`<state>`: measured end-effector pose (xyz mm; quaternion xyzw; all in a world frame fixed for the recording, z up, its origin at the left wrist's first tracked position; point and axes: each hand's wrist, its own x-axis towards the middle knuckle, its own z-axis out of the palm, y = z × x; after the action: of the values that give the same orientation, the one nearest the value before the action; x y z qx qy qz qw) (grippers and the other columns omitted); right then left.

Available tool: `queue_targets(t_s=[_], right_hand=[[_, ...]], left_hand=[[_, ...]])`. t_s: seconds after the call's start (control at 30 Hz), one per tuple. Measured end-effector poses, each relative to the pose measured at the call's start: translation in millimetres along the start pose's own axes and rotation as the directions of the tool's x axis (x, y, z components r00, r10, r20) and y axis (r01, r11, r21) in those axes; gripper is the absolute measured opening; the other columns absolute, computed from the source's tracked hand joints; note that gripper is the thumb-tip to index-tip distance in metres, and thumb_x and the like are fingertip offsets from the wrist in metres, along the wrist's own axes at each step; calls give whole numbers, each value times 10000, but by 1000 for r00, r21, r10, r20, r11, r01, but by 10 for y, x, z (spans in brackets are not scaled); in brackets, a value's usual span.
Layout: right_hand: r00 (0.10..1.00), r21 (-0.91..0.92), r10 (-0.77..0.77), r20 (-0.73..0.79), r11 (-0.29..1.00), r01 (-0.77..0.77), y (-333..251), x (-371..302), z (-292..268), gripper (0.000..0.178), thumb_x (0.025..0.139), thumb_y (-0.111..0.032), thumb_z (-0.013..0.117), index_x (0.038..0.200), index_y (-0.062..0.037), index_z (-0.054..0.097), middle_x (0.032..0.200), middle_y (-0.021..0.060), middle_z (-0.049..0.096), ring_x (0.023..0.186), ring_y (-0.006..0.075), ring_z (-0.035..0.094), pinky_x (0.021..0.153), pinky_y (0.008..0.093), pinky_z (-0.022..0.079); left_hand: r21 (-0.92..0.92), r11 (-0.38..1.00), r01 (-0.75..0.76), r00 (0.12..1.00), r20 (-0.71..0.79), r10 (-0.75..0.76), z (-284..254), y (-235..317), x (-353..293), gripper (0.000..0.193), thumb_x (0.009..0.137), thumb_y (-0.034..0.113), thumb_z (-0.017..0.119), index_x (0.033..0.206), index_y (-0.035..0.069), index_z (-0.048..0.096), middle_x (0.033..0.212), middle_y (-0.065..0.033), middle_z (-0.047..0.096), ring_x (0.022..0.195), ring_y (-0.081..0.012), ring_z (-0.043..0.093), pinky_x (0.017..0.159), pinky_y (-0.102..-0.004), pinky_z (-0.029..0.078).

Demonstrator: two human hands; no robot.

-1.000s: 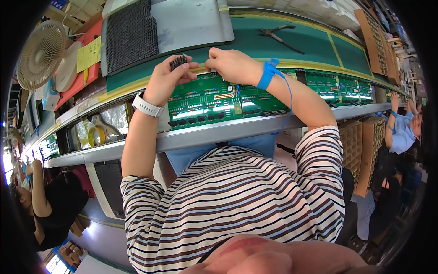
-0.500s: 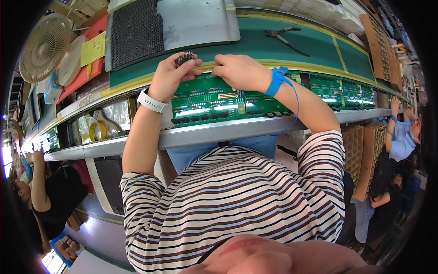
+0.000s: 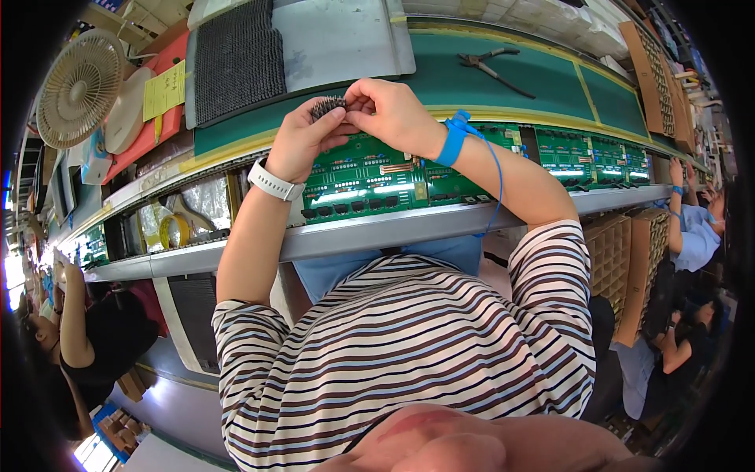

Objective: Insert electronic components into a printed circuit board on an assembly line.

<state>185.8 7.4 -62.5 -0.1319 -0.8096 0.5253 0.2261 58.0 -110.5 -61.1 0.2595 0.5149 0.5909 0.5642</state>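
Note:
My left hand (image 3: 297, 145) is closed round a bunch of small black components (image 3: 326, 108) with thin metal pins sticking out. At the bunch's right end my right hand (image 3: 393, 116) pinches with thumb and forefinger; what lies between those fingertips is too small to make out. Both hands are above a green circuit board (image 3: 354, 175) in the rail track, which carries rows of small parts and black components along its near edge. A pale watch band is on my left wrist, and a blue strap (image 3: 451, 147) with a cord on my right.
Beyond the track lies a green mat with cutting pliers (image 3: 489, 61). A grey tray (image 3: 338, 47) holds dense rows of black parts (image 3: 236, 63). More circuit boards (image 3: 562, 153) sit to the right. A fan (image 3: 81, 88) stands at left; other people work at both sides.
My right hand has moved left and slightly up from over the board to the bunch in my left hand. The left hand has shifted slightly right, and its bunch has turned.

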Motion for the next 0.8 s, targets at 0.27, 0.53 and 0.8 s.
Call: queue_targets(t_s=[0.27,0.53,0.8], right_hand=[[945,259,270,183,914,-312,123,87,-164,143,825,-80,572,928,14,547,793,26,582,705,87,554,650,203,457],[934,-368,66,351,927,73,249,112,-271,104,830,-53,497,894,-27,575,860,77,548,818,206,551,707,316,446],[903,-582,6,429,767,271,158,49,-109,110,767,-53,533,855,-43,597,845,106,491,786,295,544,674,378,453]], left_hand=[[208,975,-82,986,-129,110,46,-38,3,218,876,129,539,1046,-7,520,903,-75,621,812,-142,623,696,-229,494],[318,937,-145,966,-160,204,-18,-36,22,235,895,142,512,1074,-9,505,878,-91,617,755,-131,598,730,-260,492],[318,936,-148,968,-145,203,-9,-30,23,228,886,124,522,1073,-8,512,904,-99,624,754,-120,589,731,-250,491]])
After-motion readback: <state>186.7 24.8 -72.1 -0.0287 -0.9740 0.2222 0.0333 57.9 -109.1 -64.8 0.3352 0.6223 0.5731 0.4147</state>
